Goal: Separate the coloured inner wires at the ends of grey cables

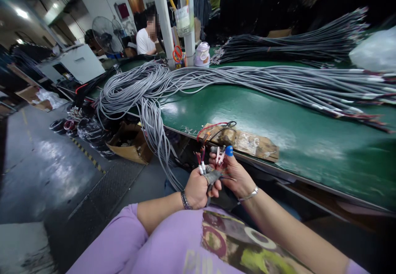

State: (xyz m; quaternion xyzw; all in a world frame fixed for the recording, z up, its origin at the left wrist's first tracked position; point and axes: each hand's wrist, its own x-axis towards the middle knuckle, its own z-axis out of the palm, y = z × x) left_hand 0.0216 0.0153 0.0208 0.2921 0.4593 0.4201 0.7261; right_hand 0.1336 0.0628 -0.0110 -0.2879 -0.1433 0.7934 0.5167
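Observation:
My left hand (198, 186) is closed around grey cable ends with white sleeves (201, 169) and thin dark red wires standing up from them. A dark grey wrapping covers its thumb. Close beside it, my right hand (238, 175) wears a blue cap (229, 150) on the thumb and pinches a small pale pink clip-like piece (220, 157); its exact kind is unclear. Fine bare wires show between the hands. Just beyond lies a worn wooden board (256, 145) at the table's edge, with a red and a black lead on it.
Long grey cables (133, 88) run across the green table (247, 100) and hang over its near edge at left. Black cables (278, 45) lie behind. A purple-white container (202, 54) stands by a post. An open cardboard box (131, 144) sits below. A person (145, 41) sits farther back.

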